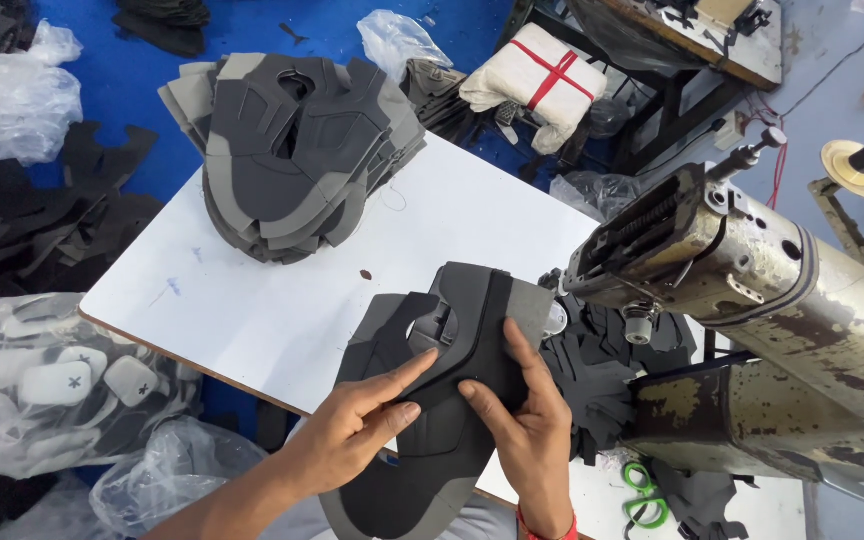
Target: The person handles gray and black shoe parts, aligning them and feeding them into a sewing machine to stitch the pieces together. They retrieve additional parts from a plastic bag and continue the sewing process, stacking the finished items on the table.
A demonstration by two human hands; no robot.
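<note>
While both hands press down, each line runs near to far.
Left hand (352, 425): at 6 o'clock, fingers (407, 372) stretched flat on the grey panel (432, 440), gripping nothing.
Right hand (517, 420): just beside it, fingers (524, 345) spread and flat on the black strip (487, 330); a red band sits at the wrist.
Grey panel: lies on the bench (282, 300) at its 6 o'clock edge, partly over the rim, with the black strip lying across it.
Scissors (640, 490): green handles, at 5 o'clock on the bench.
Sewing machine (752, 300): worn metal, at 3 o'clock, its head just beside the panel's far end.
Bags (62, 385): clear plastic with pale pieces, at 8 o'clock, off the bench.
Stack (297, 150): grey cut pieces heaped at 11 o'clock on the bench's far corner.
Bundle (537, 75): white cloth tied with red tape, at 12 o'clock, beyond the bench.
</note>
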